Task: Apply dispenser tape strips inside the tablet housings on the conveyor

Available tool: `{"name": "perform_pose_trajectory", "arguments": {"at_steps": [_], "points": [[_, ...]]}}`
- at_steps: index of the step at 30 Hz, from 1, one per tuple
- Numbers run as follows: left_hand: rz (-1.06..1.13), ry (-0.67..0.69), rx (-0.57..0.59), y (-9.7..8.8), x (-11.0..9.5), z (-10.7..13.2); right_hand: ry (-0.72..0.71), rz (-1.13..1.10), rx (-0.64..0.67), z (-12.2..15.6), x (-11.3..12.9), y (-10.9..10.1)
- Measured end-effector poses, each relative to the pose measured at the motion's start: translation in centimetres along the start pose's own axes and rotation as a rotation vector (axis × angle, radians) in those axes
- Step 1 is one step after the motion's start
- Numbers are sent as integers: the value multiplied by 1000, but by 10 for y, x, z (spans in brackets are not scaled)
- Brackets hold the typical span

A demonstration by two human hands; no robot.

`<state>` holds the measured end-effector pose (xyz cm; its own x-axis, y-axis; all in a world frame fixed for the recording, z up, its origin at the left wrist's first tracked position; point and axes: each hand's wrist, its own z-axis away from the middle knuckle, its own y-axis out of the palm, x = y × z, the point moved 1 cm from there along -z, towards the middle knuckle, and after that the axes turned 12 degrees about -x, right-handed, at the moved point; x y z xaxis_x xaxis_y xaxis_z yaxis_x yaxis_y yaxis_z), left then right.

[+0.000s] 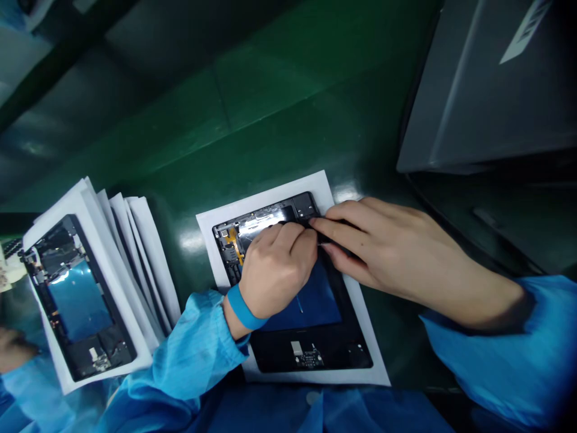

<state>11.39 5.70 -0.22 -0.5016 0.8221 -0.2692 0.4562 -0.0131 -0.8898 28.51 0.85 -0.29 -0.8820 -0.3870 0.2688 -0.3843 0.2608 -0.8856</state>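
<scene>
An opened tablet (311, 355), its back off, lies on a white paper sheet (376, 367) in front of me. Its inside shows a blue battery (324, 300), an orange flex cable and a small circuit board near the close edge. My left hand (279, 264), with a blue wristband (243, 308), is curled over the tablet's upper part, fingers closed. From the right, my right hand (383, 240) reaches the tablet's right edge, with thumb and fingertips drawn together beside the left hand's fingers. What the fingertips hold is too small and hidden to make out.
On the left, another opened tablet (124, 352) lies on a stack of white sheets (155, 258). A co-worker's blurred hand (15, 352) is at the far left. A large grey case (491, 114) stands at the upper right of the green table (265, 144), with a dark cable below.
</scene>
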Motion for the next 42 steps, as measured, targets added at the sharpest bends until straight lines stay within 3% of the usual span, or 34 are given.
{"name": "perform_pose_trajectory", "arguments": {"at_steps": [9,14,19,25,36,42], "points": [[-29,-25,11,1,1,4,-57,119,73,1,7,0],[-112,28,74,-2,1,4,-173,165,3,4,8,0],[-189,105,63,-9,-3,6,-208,164,-29,6,9,-1],[-192,139,72,-17,-9,13,-173,142,42,5,10,-3],[-118,86,-3,-17,-2,15,-36,-140,45,3,-3,-3],[-140,81,6,-20,-5,15,-119,-41,44,0,1,-6]]}}
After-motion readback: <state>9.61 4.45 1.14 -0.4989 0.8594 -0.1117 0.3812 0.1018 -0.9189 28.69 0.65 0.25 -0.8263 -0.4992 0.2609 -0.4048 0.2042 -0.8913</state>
